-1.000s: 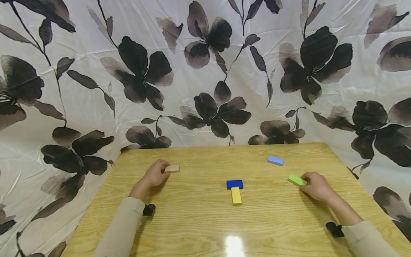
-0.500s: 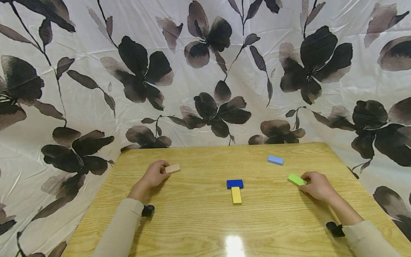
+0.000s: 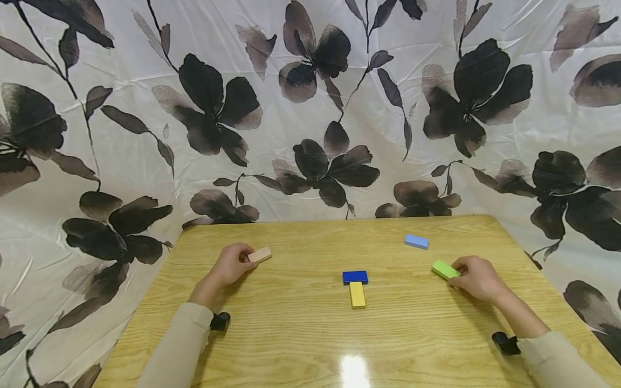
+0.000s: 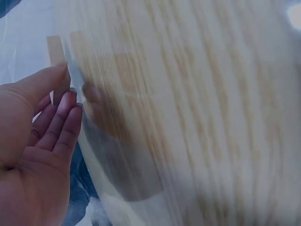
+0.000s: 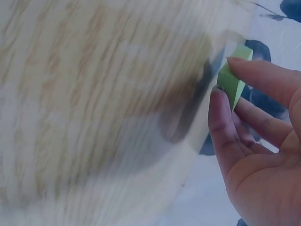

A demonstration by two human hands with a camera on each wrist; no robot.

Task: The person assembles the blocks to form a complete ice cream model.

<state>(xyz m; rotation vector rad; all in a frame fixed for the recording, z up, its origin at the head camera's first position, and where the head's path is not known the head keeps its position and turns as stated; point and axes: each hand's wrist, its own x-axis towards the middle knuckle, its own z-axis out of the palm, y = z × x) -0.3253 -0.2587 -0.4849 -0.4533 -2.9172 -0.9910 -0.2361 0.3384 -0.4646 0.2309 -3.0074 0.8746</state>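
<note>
**Handling two small blocks, one per hand**

I have the tan block [image 3: 261,255] at the table's far left and the green block [image 3: 443,269] at its right. Both look rigid and light, probably wood; I judge breakage unlikely. The smooth faces may slip or swivel under an end hold.

Grip: the left hand [image 3: 235,263] pinches the tan block's near end between thumb and fingertips; the right hand [image 3: 477,277] pinches the green block likewise. Each free end projects inward. For better control, I would hold across the long sides, nearer mid-length. I cannot tell whether either underside touches the table [image 3: 301,334].

Clearance: bare surface separates both hands from the central blue block [image 3: 355,277] and yellow block [image 3: 357,296], which appear to touch. Beyond the green block, the pale block [image 3: 416,241] limits travel. The back edge, against the cloth [image 3: 271,108], bounds reach.
</note>
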